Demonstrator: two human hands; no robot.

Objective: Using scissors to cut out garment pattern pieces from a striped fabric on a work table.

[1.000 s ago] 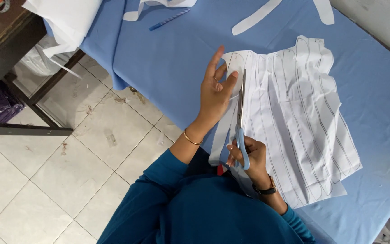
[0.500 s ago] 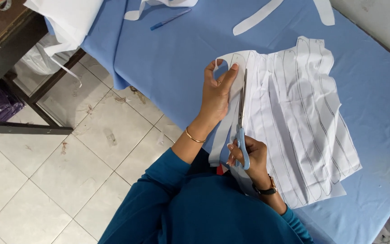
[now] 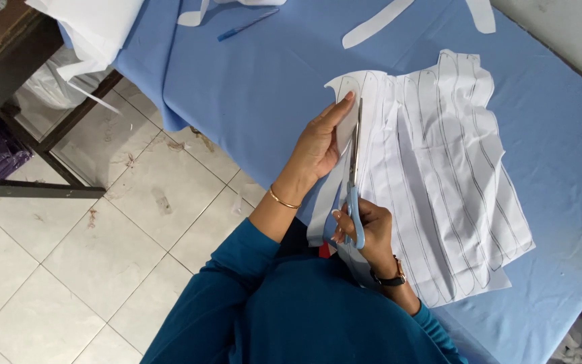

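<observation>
A pair of scissors with light blue handles is gripped in the right hand, the fingers being threaded through the handle loops and clenched around them, so that the blades are pointed away from the body along one of the long curved lines drawn on a sheet of white fabric. The blades appear nearly closed, with their tips lying close to the far end of the strip being parted from the sheet. That narrow strip is held by the left hand, whose fingers are stretched out flat against it with the thumb underneath, so that the loose edge is lifted and kept taut beside the blades; a thin gold bangle is worn on that wrist, and a dark watch on the right one. The white fabric is spread flat on a table covered with a blue cloth, near the front edge, which places the marked lines within easy reach of both hands. Further off on the blue cloth, a blue pen and several curved white cut pieces are laid out of the way. A tiled floor with scattered scraps is seen to the left, beside a dark wooden bench.
</observation>
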